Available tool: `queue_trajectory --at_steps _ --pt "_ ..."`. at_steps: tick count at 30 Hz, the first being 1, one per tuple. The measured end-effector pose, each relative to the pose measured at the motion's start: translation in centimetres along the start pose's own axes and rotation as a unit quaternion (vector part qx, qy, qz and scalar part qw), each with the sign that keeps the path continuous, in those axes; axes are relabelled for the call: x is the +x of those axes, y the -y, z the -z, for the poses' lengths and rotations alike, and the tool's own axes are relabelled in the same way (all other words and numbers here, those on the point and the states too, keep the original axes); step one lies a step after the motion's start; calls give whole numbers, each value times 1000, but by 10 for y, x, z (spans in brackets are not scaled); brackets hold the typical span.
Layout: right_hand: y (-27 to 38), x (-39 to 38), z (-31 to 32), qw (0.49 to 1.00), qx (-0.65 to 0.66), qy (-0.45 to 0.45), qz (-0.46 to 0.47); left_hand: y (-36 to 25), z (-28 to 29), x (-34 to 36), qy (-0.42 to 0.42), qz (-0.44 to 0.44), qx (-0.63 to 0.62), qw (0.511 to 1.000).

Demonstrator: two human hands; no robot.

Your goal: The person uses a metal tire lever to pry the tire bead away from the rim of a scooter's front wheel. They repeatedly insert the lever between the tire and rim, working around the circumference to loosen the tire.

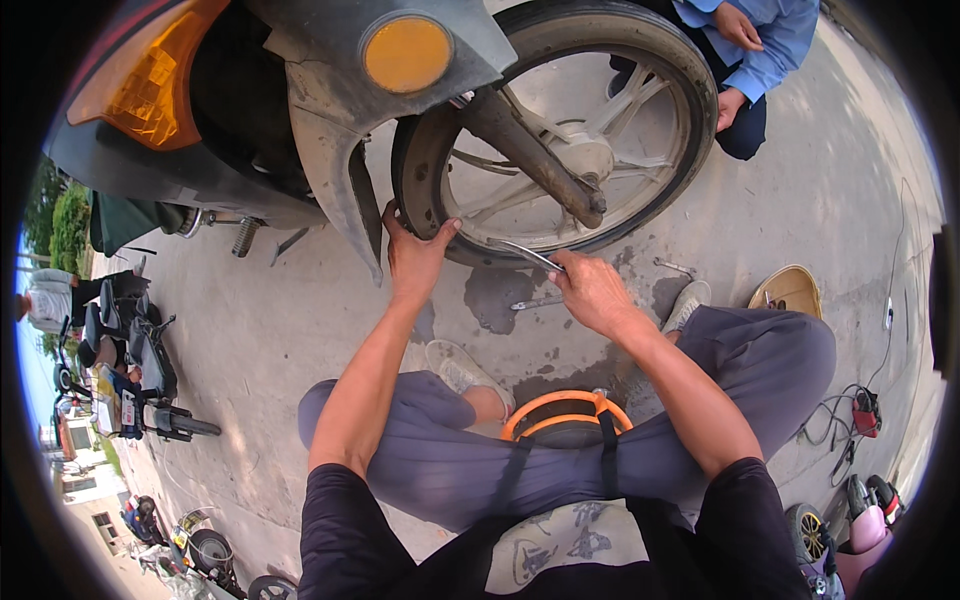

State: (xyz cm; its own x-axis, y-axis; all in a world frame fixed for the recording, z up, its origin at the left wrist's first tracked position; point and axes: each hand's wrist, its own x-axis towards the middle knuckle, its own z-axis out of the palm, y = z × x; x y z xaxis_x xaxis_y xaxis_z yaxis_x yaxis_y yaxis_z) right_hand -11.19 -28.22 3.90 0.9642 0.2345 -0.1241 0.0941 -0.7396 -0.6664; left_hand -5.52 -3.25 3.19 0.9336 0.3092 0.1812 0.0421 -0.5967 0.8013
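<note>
The left hand (415,258) grips the lower left of the black tyre (420,195), thumb and forefinger spread apart across it, the thumb on the sidewall. The right hand (597,292) has its fingers (568,262) curled firmly round a slim shiny metal lever (529,254), whose tip reaches the lower edge of the wheel (585,158), where tyre meets rim; the blur of the tip hides exactly how it sits. The wheel is on the motorcycle's fork (525,150). On the concrete ground (330,330) below lie one wrench (537,303) near the right hand and another tool (675,268) further right, beside a tan bowl-shaped container (795,290). A co-worker in a blue shirt (780,50) crouches beyond the wheel, one hand (730,108) near the tyre.
</note>
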Motion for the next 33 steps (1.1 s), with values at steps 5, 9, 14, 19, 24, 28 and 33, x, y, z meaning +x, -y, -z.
queue_trajectory --at_steps 5,9,14,19,24,28,33 --pt "3 24 -26 999 22 -34 15 -12 8 27 29 -77 47 996" --pt "9 39 -39 995 48 -74 54 -8 7 36 27 -107 66 992" --pt "3 49 -40 994 37 -73 76 -5 5 27 50 -69 57 995" --pt "13 49 -46 991 75 -69 87 -9 7 25 37 -75 44 995" --pt "49 24 -72 784 584 105 -183 -7 14 23 93 -95 -31 991" --pt "98 15 -63 580 744 178 -280 12 15 11 81 -74 -91 990" --pt "149 17 -79 469 836 48 -281 49 13 -8 220 30 -139 965"
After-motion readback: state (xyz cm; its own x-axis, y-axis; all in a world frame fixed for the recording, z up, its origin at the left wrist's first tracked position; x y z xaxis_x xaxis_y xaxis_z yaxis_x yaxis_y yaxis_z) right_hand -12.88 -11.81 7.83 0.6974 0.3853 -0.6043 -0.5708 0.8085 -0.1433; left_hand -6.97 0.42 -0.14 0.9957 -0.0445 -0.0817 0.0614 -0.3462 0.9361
